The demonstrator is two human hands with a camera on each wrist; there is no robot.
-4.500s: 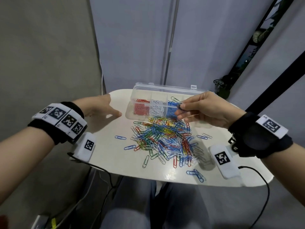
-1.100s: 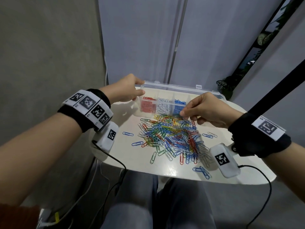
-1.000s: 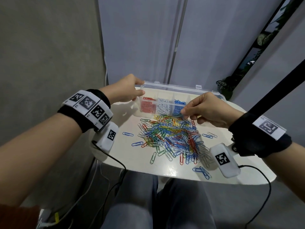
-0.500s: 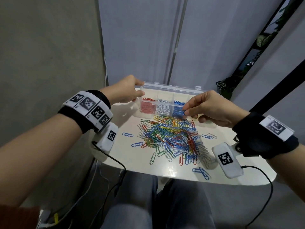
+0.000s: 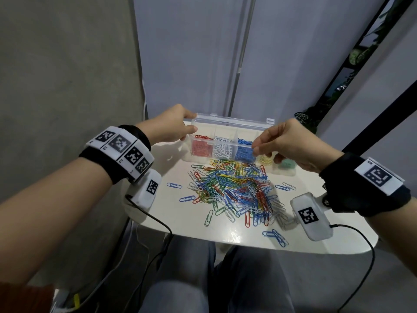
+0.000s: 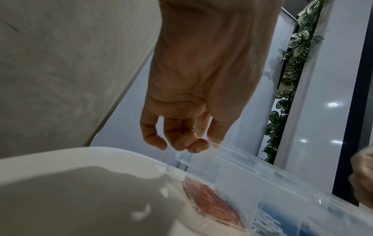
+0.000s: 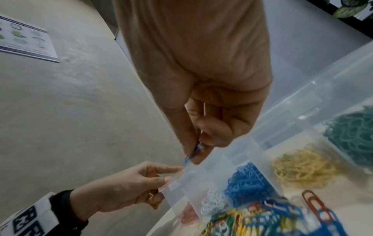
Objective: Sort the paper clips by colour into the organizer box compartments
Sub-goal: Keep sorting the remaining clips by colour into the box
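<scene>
While the right hand [image 7: 201,99] pinches a blue wire paper clip [image 7: 193,151] above the clear plastic organizer box [image 5: 232,123], the left hand [image 5: 171,127] grips its left end near the white bench [image 5: 180,222] edge; loose mixed-colour clips [image 5: 234,190] fill mid-bench.

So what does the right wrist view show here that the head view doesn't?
Only the right wrist view shows the blue clip pinched in the right hand, plus a poster on the wall. Only the head view shows the whole mixed pile, the stray clips around it and the table edge. Both show the left hand holding the box at its end, and the sorted red, white, blue, yellow and green compartments.
</scene>
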